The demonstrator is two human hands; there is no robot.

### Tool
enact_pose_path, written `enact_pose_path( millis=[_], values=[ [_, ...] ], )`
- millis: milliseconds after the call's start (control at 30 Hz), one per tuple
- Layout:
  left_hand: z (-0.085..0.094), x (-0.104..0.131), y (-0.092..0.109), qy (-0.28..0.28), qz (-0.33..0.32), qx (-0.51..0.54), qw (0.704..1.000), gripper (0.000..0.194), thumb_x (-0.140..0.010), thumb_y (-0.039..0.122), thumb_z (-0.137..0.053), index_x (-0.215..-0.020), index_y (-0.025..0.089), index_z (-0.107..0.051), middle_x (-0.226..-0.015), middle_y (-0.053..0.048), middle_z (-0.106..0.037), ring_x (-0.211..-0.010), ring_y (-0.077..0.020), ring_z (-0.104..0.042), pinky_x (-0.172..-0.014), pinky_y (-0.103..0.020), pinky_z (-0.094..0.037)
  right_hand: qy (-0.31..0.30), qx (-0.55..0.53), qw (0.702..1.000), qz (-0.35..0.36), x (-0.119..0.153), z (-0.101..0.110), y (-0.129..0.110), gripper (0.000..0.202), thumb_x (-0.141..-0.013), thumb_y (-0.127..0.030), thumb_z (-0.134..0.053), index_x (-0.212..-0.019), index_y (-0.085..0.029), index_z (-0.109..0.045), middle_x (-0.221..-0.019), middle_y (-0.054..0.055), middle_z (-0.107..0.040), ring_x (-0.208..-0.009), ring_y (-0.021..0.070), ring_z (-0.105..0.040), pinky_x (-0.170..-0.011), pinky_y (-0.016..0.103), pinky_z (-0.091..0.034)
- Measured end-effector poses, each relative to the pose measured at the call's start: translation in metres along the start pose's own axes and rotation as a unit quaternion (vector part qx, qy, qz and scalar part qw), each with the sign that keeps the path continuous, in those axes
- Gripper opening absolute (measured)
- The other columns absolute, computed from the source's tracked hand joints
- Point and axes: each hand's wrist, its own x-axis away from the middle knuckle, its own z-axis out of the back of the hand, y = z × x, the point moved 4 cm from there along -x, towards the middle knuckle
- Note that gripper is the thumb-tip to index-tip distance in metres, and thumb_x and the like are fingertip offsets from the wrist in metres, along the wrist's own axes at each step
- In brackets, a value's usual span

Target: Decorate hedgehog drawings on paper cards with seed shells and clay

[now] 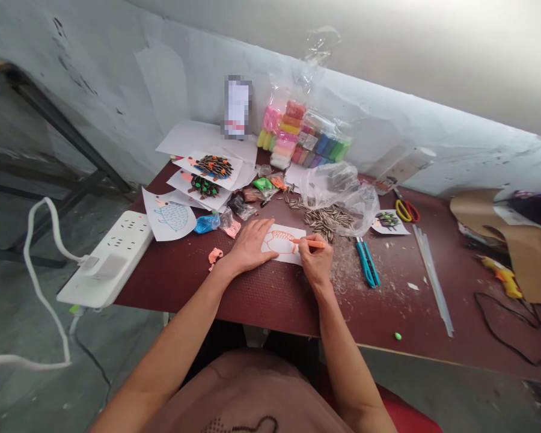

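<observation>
A white sheet of paper lies on the dark red table with an orange outline of a hedgehog-like animal on it. Flat on the paper's left side rests my left hand, fingers stretched out. My right hand grips an orange marker, its tip at the right part of the drawing. Behind my right hand is a heap of striped sunflower seeds. Lumps of peach clay sit left of my left hand, near a blue clay packet.
Bagged coloured clay stands by the wall. Seed-covered hedgehog pictures and a blue drawing lie at the left, near a power strip. Rightward are a teal cutter, scissors, glue sticks and a yellow glue gun.
</observation>
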Motion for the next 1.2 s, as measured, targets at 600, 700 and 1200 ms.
enact_pose_path(
  millis=[600, 700, 1200],
  values=[
    [-0.0023, -0.0011, -0.0020, 0.000, -0.004, -0.002, 1.000, 0.083, -0.081, 0.038, -0.074, -0.154, 0.017, -0.041, -0.158, -0.016, -0.047, -0.147, -0.0324, -0.042, -0.124, -0.051, -0.030, 0.012, 0.040, 0.999, 0.010, -0.0004, 0.0013, 0.0017, 0.021, -0.079, -0.037, -0.053, -0.064, -0.023, -0.058, -0.059, 0.001, -0.065, -0.051, 0.0144, -0.052, -0.056, 0.027, -0.041],
    [-0.0009, -0.0010, -0.0005, 0.000, -0.001, -0.003, 1.000, 0.082, -0.081, 0.038, -0.074, -0.153, 0.017, -0.042, -0.157, -0.016, -0.048, -0.146, -0.0321, -0.043, -0.124, -0.051, -0.031, -0.001, 0.034, 0.999, 0.010, 0.0001, 0.0008, 0.0010, 0.022, -0.080, -0.037, -0.052, -0.065, -0.022, -0.060, -0.060, 0.001, -0.066, -0.050, 0.0142, -0.051, -0.056, 0.027, -0.042],
    [0.0004, -0.0004, 0.0007, -0.011, 0.006, -0.011, 1.000, 0.083, -0.082, 0.041, -0.073, -0.154, 0.016, -0.040, -0.159, -0.016, -0.046, -0.148, -0.0333, -0.040, -0.125, -0.051, -0.030, 0.038, 0.035, 0.999, -0.003, -0.0020, 0.0059, 0.0029, 0.022, -0.077, -0.038, -0.053, -0.063, -0.022, -0.060, -0.060, 0.003, -0.067, -0.054, 0.0167, -0.057, -0.058, 0.028, -0.042]
  ],
)
